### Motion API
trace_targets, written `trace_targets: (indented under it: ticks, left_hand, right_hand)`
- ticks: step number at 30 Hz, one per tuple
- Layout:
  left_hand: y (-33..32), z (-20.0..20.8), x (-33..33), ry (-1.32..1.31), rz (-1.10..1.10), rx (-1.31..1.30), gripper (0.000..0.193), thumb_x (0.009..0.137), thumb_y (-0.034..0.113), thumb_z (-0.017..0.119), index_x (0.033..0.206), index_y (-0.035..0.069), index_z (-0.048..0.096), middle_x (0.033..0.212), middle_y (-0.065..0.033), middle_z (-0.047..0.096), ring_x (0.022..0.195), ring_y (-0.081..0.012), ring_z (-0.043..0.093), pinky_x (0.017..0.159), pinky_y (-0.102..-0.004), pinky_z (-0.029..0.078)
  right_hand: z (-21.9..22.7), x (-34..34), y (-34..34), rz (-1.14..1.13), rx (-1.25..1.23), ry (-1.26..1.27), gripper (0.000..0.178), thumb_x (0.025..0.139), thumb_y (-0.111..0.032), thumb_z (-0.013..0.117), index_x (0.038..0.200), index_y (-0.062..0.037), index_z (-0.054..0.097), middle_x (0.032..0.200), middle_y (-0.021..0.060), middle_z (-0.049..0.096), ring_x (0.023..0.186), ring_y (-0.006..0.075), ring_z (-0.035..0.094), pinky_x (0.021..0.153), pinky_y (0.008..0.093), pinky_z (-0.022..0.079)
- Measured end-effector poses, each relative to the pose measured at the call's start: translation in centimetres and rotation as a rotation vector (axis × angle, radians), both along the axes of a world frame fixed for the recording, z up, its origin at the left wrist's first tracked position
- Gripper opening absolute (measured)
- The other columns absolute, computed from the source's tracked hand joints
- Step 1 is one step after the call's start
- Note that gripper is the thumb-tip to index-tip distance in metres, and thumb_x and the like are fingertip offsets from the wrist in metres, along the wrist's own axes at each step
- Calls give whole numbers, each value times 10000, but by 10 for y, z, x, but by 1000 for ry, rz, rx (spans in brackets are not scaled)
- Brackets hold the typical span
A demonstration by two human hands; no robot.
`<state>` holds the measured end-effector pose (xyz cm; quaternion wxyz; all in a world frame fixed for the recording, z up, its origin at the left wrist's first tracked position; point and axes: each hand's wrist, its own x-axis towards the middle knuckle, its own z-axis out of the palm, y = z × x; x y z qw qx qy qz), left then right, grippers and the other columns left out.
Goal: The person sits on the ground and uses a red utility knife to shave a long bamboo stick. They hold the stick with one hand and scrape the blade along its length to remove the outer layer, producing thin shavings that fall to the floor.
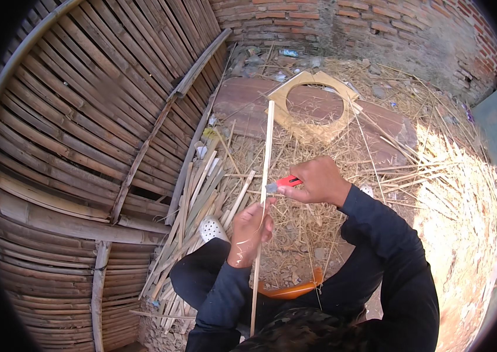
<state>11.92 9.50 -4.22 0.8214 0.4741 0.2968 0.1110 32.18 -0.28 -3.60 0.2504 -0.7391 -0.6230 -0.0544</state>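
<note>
A long, pale bamboo strip (268,144) runs lengthwise in front of me, its lower end passing down over my lap. Closed around its middle is my left hand (252,225), with a thin curled shaving lying across the wrist. My right hand (319,180) grips a red utility knife (288,182), the blade pointing left and meeting the strip just above my left hand. Whether the blade is cutting in or only resting on the edge, I cannot tell. The strip's far end reaches beside a yellowish wooden board with a round hole (286,120).
Split bamboo pieces (192,202) lie piled at my left, beside a slatted bamboo wall (78,117). Shavings (319,229) cover the ground. A brown plank (239,108) lies under the holed board, before a brick wall (377,29). An orange object (295,290) sits between my legs.
</note>
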Motion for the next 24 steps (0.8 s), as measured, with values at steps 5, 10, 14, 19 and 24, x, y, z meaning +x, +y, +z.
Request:
trace_targets:
  ticks: [5, 10, 14, 19, 24]
  left_hand:
    - [1, -3, -1, -28, 16, -12, 310, 990, 235, 525, 1189, 8, 596, 590, 7, 519, 417, -57, 391, 410, -208, 321]
    - [3, -3, 0, -9, 57, -25, 299, 982, 235, 538, 1165, 6, 599, 583, -4, 517, 403, -62, 380, 398, -216, 317]
    - [1, 3, 1, -12, 69, 20, 297, 981, 272, 530, 1102, 9, 597, 563, -7, 497, 376, -61, 361, 381, -218, 323]
    - [0, 6, 1, 10, 67, -27, 317, 1003, 276, 498, 1135, 6, 600, 558, -7, 491, 390, -69, 369, 398, -210, 310]
    - [-5, 12, 3, 45, 65, -80, 384, 1026, 312, 426, 1160, -7, 593, 551, -12, 488, 384, -74, 361, 396, -211, 306]
  right_hand:
    - [3, -3, -4, 1, -34, -32, 519, 791, -577, 598, 583, -102, 599, 491, 93, 534, 442, 291, 551, 427, 404, 394]
    - [11, -3, -7, 31, -94, -16, 571, 796, -620, 567, 560, -100, 595, 467, 93, 510, 419, 291, 526, 412, 401, 369]
    - [10, 0, -7, 39, -110, -40, 591, 800, -632, 557, 548, -99, 590, 459, 90, 497, 411, 287, 517, 409, 405, 355]
    - [5, 0, -6, 47, -84, -38, 586, 816, -622, 555, 554, -98, 583, 480, 90, 513, 425, 288, 527, 417, 400, 368]
    - [-6, 2, 0, 5, 16, -13, 563, 839, -618, 556, 658, -90, 628, 550, 101, 585, 482, 298, 586, 460, 404, 434]
